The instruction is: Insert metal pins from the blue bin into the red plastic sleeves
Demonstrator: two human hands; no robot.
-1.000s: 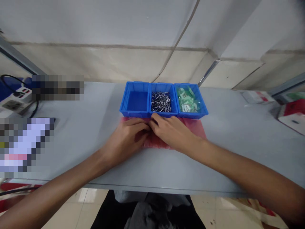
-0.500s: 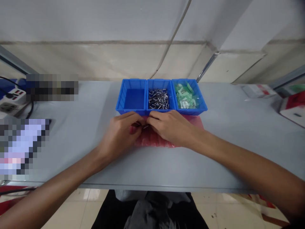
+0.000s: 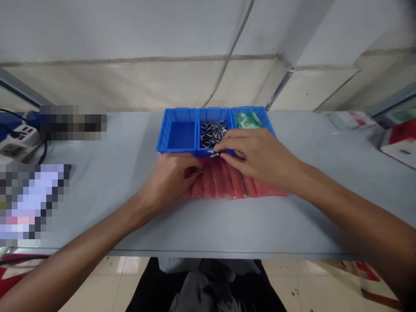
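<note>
My right hand (image 3: 256, 154) is at the front edge of the middle bin, pinching a couple of small metal pins (image 3: 213, 153) between thumb and fingertips. Whether they have threads or heads is too small to make out. Closed at the left end of a pink plastic bag sheet (image 3: 224, 180), my left hand (image 3: 172, 175) grips its edge. The sheet lies on the table in narrow upright folds or pockets, some with darker content showing through. Loose metal pins of the same look fill part of the middle blue bin (image 3: 212, 134).
The left blue bin (image 3: 181, 134) shows its bare floor. Green and white plastic packets (image 3: 248, 120) lie in the right bin. A power strip (image 3: 21, 138) and a blurred-out phone-like object (image 3: 34, 199) are at left; a red and white box (image 3: 401, 143) stands at right.
My right hand has moved from beside my left hand up and right to the bin's front edge, pins at its fingertips. More of the pink sheet shows. My left hand stays nearly in place.
</note>
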